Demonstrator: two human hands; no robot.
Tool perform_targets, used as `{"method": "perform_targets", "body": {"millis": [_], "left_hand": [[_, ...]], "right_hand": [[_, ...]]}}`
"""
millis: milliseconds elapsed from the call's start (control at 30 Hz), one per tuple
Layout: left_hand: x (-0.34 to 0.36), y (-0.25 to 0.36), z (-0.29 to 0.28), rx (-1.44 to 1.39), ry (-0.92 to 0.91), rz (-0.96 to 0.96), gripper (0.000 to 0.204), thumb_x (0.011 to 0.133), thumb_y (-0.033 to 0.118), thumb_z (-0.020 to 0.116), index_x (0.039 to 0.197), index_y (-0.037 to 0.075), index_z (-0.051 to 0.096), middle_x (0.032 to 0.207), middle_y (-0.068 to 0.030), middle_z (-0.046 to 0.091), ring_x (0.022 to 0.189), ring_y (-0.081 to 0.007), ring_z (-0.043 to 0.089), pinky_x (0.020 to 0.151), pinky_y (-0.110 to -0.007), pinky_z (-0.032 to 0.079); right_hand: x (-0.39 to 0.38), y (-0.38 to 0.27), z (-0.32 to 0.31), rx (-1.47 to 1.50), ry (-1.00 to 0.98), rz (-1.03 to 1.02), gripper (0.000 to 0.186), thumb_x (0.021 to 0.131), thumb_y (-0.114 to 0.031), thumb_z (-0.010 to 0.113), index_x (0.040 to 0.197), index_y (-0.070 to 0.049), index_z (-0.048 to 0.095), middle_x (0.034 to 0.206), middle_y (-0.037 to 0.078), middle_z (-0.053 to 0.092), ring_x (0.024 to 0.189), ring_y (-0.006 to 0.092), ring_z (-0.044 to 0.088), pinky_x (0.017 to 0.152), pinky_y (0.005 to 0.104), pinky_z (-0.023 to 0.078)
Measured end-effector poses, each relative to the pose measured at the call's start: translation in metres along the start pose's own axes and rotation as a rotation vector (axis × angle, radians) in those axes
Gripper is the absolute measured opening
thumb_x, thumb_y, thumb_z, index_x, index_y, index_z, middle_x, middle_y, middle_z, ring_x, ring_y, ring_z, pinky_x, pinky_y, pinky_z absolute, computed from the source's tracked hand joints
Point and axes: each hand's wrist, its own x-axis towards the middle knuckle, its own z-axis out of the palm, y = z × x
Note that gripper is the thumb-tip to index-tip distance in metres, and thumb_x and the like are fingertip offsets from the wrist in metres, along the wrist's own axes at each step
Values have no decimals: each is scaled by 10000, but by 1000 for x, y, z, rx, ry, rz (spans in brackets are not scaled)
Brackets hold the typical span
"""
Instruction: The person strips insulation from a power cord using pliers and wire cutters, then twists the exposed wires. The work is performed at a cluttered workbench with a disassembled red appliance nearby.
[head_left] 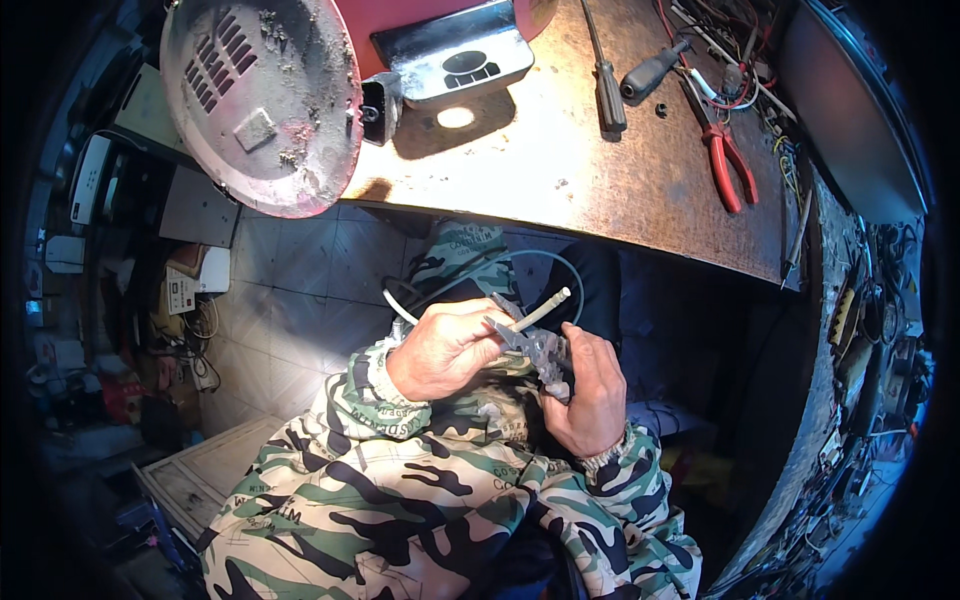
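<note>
Pale, round, plastic-looking cable [545, 309]: held in front of the worktop's near edge, its blunt end pointing up and to the right
Cable's feel: probably light and springy, stiff enough to stand out straight over a short length — the smooth sheath may slip a little in bare fingers
Cable's grip: best pinched between thumb and forefinger, close behind the blunt end
Grey, jagged, metal-looking piece [541, 352]: pronged at its upper end, against the cable; likely stiff and hard, so better held by its lower end — its exact kind I cannot tell
Left hand [440, 350]: thumb and fingers closed around the cable beside the prongs
Right hand [588, 392]: fingers curled round the lower part of the grey piece
Brown, scuffed wooden worktop [650, 190]: brightly lit at its middle, dimmer to the right
Worktop's left: round, dusty, red-rimmed cover [300, 115] with slots, reaching past the near edge; beside it, a black-and-silver rectangular housing [505, 62]
Worktop's right: red-handled metal pliers [733, 172], a long dark-handled screwdriver [609, 98] and tangled multicoloured wires [745, 85]
Floor: pale square tiles [285, 275] below the worktop, to its left
</note>
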Motion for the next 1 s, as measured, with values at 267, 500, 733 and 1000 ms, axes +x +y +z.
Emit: {"method": "perform_targets", "body": {"millis": [267,500,733,1000], "left_hand": [[-3,0,2,-20,4,-10,175,867,-16,640,1040,-9,667,855,-149,650,721,-298,652,652,-333,512],[-2,5,0,-2,-15,-43,190,846,-31,646,1033,-11,673,845,-155,650,727,-296,661,654,-337,519],[-4,3,1,22,-53,-27,188,833,-48,646,1017,-14,671,848,-155,652,725,-292,667,646,-330,521],[-2,17,-1,-30,-99,-108,212,823,129,770,901,-25,648,755,-100,599,621,-195,587,561,-298,458]], "right_hand": [[0,-4,-2,-44,-40,15,711,656,-51,702,1315,106,486,1188,261,559,1078,401,551,956,458,455],[-2,-3,-1,35,-77,38,747,650,-44,703,1339,110,458,1218,275,541,1121,417,538,1006,462,435],[-3,-5,1,48,-77,24,763,645,-41,701,1348,107,445,1230,278,532,1127,422,531,1002,462,436],[-4,-2,5,202,-111,42,688,652,-34,692,1293,104,485,1156,269,563,1080,424,559,948,446,464]]}}
